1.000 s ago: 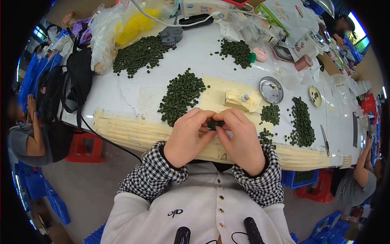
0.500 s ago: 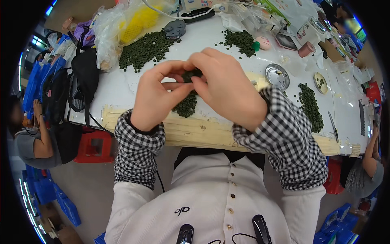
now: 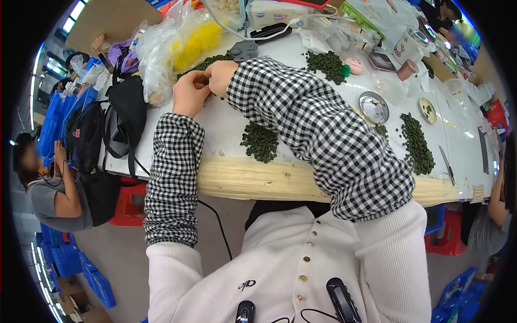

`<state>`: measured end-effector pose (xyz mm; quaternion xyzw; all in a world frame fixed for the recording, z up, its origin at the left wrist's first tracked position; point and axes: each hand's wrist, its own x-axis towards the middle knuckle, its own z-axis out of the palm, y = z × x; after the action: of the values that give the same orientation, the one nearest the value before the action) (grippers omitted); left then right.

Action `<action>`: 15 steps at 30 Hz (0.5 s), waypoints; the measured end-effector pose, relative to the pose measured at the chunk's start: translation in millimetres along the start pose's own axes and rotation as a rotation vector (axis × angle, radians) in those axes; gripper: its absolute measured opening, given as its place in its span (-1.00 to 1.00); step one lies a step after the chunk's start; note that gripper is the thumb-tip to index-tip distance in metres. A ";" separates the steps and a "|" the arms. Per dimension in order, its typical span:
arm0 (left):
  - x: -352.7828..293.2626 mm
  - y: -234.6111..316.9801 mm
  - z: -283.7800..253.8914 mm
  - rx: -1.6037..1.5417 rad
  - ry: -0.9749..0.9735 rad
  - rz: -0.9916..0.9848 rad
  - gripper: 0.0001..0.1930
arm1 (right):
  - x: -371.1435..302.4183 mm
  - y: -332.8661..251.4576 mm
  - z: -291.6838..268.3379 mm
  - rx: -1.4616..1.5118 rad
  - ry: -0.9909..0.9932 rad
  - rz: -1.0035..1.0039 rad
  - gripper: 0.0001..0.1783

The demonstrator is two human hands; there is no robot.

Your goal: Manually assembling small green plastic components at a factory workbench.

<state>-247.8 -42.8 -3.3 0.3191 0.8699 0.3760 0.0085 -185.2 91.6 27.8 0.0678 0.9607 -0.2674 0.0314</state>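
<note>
The left hand (image 3: 188,96) and right hand (image 3: 220,79) met, fingers pinched, at the dark green pile (image 3: 214,61) toward the tabletop's (image 3: 229,126) far left corner; anything gripped could not be told. The middle pile (image 3: 259,144), near the front edge, apparently lay there for easy reach.

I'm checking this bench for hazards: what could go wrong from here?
The right checked sleeve slants close to the nearer green pile and could brush pieces away. The left hand and right hand meet at the far green pile, so a knock might scatter it. The hanging black cord might get snagged.
</note>
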 end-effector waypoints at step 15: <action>54.9 83.4 30.5 0.355 -0.165 0.234 -0.17 | -260.3 26.2 -148.0 -0.008 0.263 -0.435 -0.73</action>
<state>-237.9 50.6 42.3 0.4440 0.8758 0.1882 -0.0203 72.5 161.0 166.1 -0.1065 0.9496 -0.2527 -0.1518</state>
